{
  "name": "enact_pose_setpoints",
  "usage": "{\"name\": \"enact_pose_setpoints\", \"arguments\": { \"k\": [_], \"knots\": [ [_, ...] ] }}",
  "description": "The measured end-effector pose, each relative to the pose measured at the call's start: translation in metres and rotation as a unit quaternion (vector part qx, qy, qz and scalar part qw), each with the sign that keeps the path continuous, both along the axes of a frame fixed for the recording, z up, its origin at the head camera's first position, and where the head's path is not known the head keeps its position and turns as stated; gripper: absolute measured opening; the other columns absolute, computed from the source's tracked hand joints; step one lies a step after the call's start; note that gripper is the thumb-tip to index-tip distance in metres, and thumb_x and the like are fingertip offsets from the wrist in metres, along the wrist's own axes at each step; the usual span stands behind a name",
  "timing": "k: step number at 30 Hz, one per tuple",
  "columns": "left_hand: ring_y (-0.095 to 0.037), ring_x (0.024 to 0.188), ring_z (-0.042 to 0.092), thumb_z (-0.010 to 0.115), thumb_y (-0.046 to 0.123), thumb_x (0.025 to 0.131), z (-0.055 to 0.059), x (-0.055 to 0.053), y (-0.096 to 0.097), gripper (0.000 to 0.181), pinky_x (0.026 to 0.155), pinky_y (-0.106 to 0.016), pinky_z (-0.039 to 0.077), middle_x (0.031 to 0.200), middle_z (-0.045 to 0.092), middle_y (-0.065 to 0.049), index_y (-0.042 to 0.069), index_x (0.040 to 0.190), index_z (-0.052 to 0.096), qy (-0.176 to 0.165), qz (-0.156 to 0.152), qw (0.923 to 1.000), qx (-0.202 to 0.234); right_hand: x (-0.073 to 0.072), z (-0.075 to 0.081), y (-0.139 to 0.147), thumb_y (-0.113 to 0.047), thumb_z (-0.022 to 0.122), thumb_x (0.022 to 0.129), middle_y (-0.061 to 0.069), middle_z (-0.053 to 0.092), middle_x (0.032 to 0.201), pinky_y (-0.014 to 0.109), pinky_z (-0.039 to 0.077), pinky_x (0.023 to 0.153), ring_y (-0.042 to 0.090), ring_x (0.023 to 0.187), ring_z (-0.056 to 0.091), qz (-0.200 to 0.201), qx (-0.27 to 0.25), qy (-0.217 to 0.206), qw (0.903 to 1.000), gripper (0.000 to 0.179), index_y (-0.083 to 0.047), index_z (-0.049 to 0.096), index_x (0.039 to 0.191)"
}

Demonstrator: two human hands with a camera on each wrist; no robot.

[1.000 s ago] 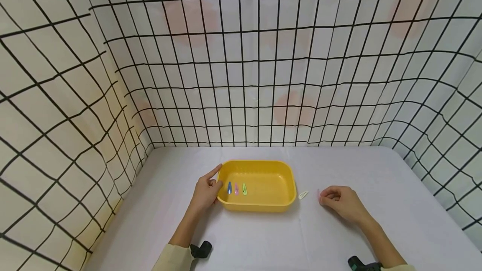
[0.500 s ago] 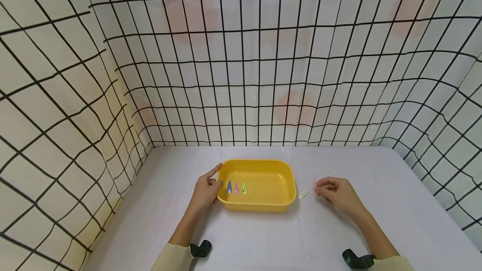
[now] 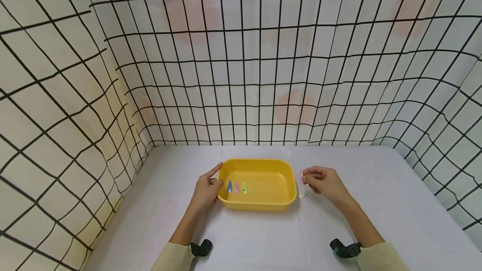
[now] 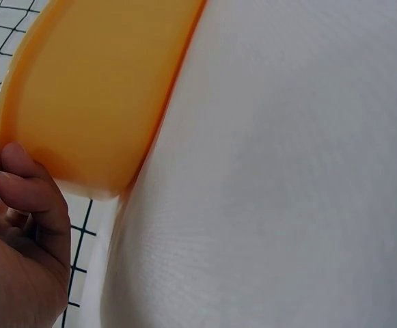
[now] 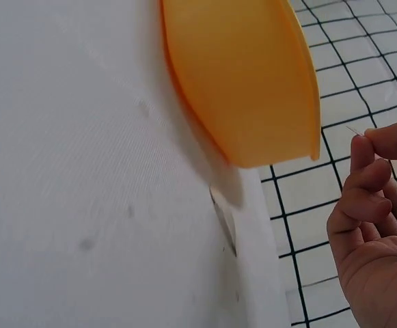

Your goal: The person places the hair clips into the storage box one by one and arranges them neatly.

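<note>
My left hand (image 3: pixel 205 189) holds the left end of a yellow plastic tray (image 3: pixel 269 183), index finger along its outer edge and thumb at the rim. Inside, near that end, a blue hair clip (image 3: pixel 230 186), a pink hair clip (image 3: pixel 237 187) and a green hair clip (image 3: pixel 244 187) lie side by side in a row. Just off the tray's right end, my right hand (image 3: pixel 324 182) pinches another pink hair clip (image 3: pixel 302 176) between thumb and index finger. The right wrist view shows that clip as a thin sliver (image 5: pixel 352 130) at the fingertips.
A white hair clip (image 3: pixel 303 194) lies on the cloth by the tray's lower right corner, below the right hand. White cloth covers the table (image 3: pixel 263 237). Black-gridded white walls (image 3: pixel 260 66) enclose the back and both sides.
My right hand has moved left and farther from me, carrying the pink hair clip from the cloth's right side to beside the tray. The left hand and tray have stayed in place.
</note>
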State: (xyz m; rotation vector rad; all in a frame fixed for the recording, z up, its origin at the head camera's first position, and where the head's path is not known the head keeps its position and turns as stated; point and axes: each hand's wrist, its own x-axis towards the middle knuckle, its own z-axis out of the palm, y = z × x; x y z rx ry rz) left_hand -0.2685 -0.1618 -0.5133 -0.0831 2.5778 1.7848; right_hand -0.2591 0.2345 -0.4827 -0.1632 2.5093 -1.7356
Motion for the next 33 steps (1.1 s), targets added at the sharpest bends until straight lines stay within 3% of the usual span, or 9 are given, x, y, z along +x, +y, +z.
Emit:
{"name": "enact_pose_setpoints", "arguments": {
  "k": [7,18,23,33],
  "knots": [
    [-0.012,0.037,0.036,0.061,0.009,0.092,0.001,0.002,0.0,0.063,0.036,-0.02,0.034,0.054,0.04,0.003,0.028,0.151,0.054,0.031,-0.012,0.9994,0.009,-0.007,0.01,-0.023,-0.018,0.068,0.098,0.016,0.07,0.089,0.023,0.042,0.054,0.012,0.061,0.049,0.019,-0.014,0.002,0.9997,0.026,0.001,0.068,0.116],
    [-0.012,0.038,0.038,0.062,0.01,0.092,-0.001,0.001,-0.001,0.063,0.037,-0.02,0.036,0.056,0.042,0.003,0.029,0.152,0.053,0.024,-0.013,0.9996,0.011,-0.016,0.023,-0.066,-0.02,0.071,0.096,0.015,0.071,0.088,0.02,0.042,0.056,0.013,0.062,0.049,0.049,-0.04,-0.005,0.998,0.027,0.001,0.072,0.114],
    [-0.012,0.038,0.038,0.062,0.011,0.093,-0.001,0.001,0.0,0.062,0.037,-0.02,0.035,0.056,0.042,0.003,0.03,0.151,0.054,0.025,-0.012,0.9996,0.009,-0.02,0.021,-0.082,-0.021,0.071,0.096,0.009,0.068,0.082,0.022,0.043,0.056,0.015,0.063,0.05,0.055,-0.033,-0.017,0.9978,0.028,-0.001,0.072,0.115],
    [-0.013,0.038,0.037,0.062,0.01,0.092,0.0,0.002,0.0,0.062,0.038,-0.02,0.036,0.055,0.041,0.003,0.03,0.15,0.055,0.029,-0.01,0.9995,0.01,-0.027,0.014,-0.11,-0.018,0.071,0.095,0.015,0.067,0.081,0.021,0.04,0.056,0.015,0.062,0.048,0.062,-0.032,-0.032,0.9971,0.023,-0.002,0.073,0.112]
  ]
}}
